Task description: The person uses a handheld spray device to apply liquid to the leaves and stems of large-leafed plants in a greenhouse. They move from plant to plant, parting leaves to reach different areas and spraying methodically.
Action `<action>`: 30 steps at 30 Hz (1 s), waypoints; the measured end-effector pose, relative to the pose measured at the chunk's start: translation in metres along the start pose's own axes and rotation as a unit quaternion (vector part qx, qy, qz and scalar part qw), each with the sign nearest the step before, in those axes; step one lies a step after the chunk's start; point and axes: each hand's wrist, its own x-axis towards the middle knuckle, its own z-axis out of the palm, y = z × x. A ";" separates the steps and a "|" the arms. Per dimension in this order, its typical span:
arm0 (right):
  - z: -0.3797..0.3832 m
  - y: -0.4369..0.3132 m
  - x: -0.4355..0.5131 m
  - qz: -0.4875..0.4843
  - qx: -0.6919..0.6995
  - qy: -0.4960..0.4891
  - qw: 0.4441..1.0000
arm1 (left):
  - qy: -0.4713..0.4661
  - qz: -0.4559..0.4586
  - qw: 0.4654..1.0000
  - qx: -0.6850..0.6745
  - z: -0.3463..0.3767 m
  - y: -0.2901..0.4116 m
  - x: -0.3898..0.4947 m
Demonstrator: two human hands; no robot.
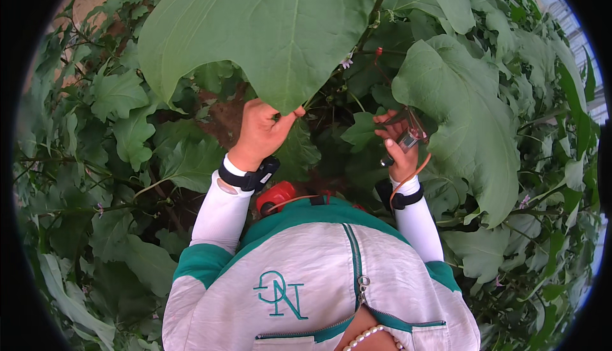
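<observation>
My left hand (260, 133) is raised at the tip of a broad eggplant leaf (267, 31). Its thumb reaches to a thin green stem, and the leaf tip hides part of the fingers, so whether they pinch anything is unclear. My right hand (399, 145) holds a small shiny cylindrical handpiece (408, 140) across the palm, fingers pointing up. From it an orange tube (412, 176) runs down past the wrist. Another large leaf (459, 112) hangs just right of this hand. Between and above the hands, a pale purple flower (346, 60) shows on the plant.
Dense eggplant foliage (117, 95) surrounds me on both sides. A red container (276, 197) sits at my waist with an orange tube beside it. A red tie or clip (379, 51) is on a stem ahead. Brown soil (222, 117) shows between leaves.
</observation>
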 end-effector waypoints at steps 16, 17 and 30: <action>-0.013 -0.050 0.015 0.033 0.148 0.080 0.985 | 0.126 0.505 0.848 0.095 -0.026 0.078 0.165; -0.009 -0.050 0.014 0.035 0.177 0.071 0.981 | 0.135 0.536 0.828 0.093 -0.021 0.076 0.177; -0.041 -0.025 -0.011 0.057 0.170 0.016 0.984 | 0.036 0.483 0.846 -0.223 0.098 0.129 0.110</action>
